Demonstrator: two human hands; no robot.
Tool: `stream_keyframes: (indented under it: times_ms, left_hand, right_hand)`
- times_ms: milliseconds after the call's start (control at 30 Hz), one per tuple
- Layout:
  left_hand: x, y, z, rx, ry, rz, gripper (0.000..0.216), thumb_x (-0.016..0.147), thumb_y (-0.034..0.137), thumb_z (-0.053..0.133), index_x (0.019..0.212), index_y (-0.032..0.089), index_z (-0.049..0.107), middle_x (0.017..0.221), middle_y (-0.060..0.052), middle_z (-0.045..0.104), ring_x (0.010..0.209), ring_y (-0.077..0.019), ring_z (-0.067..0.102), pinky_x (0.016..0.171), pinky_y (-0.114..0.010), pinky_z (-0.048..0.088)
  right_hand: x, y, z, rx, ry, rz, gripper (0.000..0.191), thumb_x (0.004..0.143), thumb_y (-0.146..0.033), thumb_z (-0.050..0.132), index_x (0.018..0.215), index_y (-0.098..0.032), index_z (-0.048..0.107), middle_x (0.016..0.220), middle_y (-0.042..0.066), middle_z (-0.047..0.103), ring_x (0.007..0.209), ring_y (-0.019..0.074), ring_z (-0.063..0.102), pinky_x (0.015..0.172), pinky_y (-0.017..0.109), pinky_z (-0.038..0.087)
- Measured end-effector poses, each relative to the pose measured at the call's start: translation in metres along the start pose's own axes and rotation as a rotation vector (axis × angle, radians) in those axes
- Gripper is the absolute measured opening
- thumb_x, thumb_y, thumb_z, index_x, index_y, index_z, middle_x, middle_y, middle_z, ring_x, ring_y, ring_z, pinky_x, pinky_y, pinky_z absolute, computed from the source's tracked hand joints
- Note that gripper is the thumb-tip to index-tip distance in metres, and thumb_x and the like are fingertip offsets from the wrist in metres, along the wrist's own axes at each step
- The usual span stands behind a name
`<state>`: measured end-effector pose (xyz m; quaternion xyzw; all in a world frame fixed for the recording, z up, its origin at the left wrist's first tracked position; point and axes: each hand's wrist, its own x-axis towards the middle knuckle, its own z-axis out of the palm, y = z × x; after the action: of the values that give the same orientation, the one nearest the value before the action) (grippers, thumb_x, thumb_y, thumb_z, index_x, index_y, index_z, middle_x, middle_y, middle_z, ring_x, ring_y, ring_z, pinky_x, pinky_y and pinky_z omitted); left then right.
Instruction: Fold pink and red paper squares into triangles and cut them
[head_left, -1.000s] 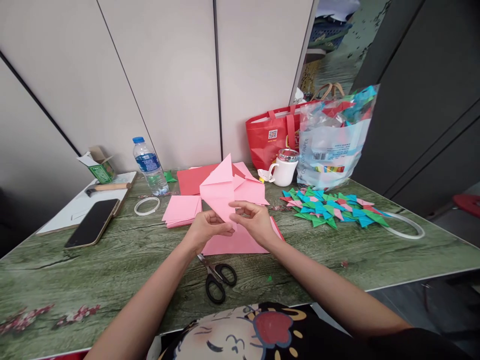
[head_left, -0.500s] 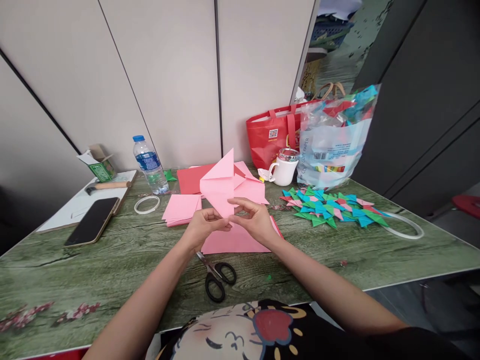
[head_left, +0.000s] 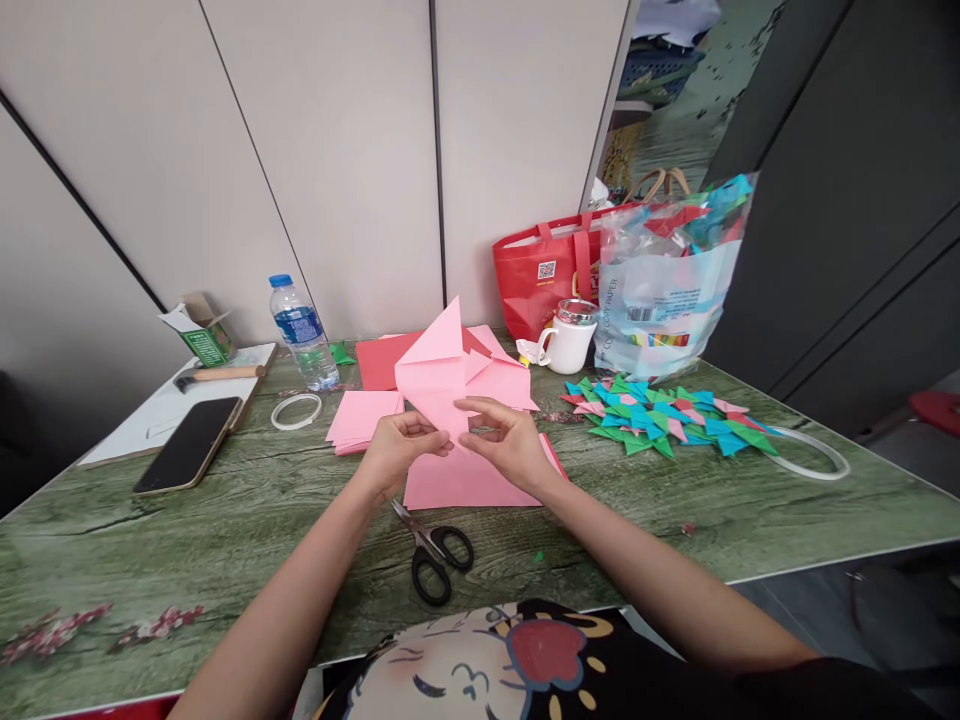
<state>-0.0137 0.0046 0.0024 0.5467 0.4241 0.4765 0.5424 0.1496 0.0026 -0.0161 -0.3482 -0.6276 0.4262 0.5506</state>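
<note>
A partly folded sheet of pink paper (head_left: 433, 368), with a pointed flap at its top, is held up over the table. My left hand (head_left: 405, 450) pinches its lower left edge between thumb and fingers. On the other side, my right hand (head_left: 504, 440) grips the lower right edge, thumb in front. Beneath both hands lies a stack of pink sheets (head_left: 472, 483). Scissors with black handles (head_left: 435, 560) rest just in front of the stack, blades slightly apart. A smaller pile of pink squares (head_left: 363, 418) is left of my hands.
Behind are red paper (head_left: 379, 362), a water bottle (head_left: 304, 335), a white mug (head_left: 570, 340), a red bag (head_left: 532, 275) and a clear plastic bag (head_left: 660, 290). Folded coloured pieces (head_left: 660, 415) spread at right. A phone (head_left: 191, 445), hammer (head_left: 221, 374) and tape roll (head_left: 296, 411) are left.
The folded pink paper has shifted slightly left. My left thumb has drawn back a little from my right, so the fingertips stand farther apart. Both hands still grip the paper.
</note>
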Motion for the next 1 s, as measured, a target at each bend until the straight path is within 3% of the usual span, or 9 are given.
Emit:
stream_keyframes:
  times_ms: [200, 600, 900, 1000]
  left_hand:
    - [0.002, 0.012, -0.009, -0.045, 0.03, 0.007, 0.017, 0.052, 0.02, 0.076, 0.062, 0.012, 0.064, 0.059, -0.005, 0.065, 0.055, -0.0157, 0.061, 0.059, -0.028, 0.049]
    - [0.011, 0.023, -0.036, -0.177, 0.277, 0.121, 0.026, 0.048, 0.016, 0.078, 0.07, 0.011, 0.065, 0.061, -0.003, 0.066, 0.055, -0.0111, 0.061, 0.06, -0.023, 0.05]
    - [0.013, 0.021, -0.035, -0.285, 0.221, 0.191, 0.027, 0.052, 0.011, 0.076, 0.077, 0.013, 0.065, 0.061, -0.001, 0.065, 0.056, -0.0094, 0.059, 0.06, -0.021, 0.048]
    - [0.011, 0.021, -0.03, -0.298, 0.151, 0.204, 0.03, 0.056, 0.014, 0.075, 0.085, 0.014, 0.065, 0.066, -0.001, 0.066, 0.059, -0.0083, 0.058, 0.061, -0.02, 0.048]
  right_hand:
    - [0.001, -0.001, 0.0, 0.035, -0.029, 0.022, 0.04, 0.064, -0.018, 0.066, 0.103, -0.024, 0.062, 0.115, 0.005, 0.055, 0.074, 0.0098, 0.057, 0.065, 0.023, 0.052]
    - [0.003, 0.002, 0.0, 0.029, -0.031, 0.019, 0.039, 0.063, -0.016, 0.065, 0.102, -0.023, 0.063, 0.112, 0.004, 0.057, 0.075, 0.0095, 0.057, 0.063, 0.022, 0.051]
    - [0.002, -0.004, 0.0, 0.04, -0.006, 0.029, 0.039, 0.063, -0.012, 0.063, 0.101, -0.021, 0.062, 0.11, 0.005, 0.059, 0.074, 0.0092, 0.055, 0.063, 0.022, 0.051]
    - [0.003, -0.004, -0.001, 0.034, 0.002, 0.024, 0.038, 0.063, -0.012, 0.061, 0.101, -0.02, 0.061, 0.11, 0.004, 0.058, 0.072, 0.0086, 0.054, 0.062, 0.021, 0.05]
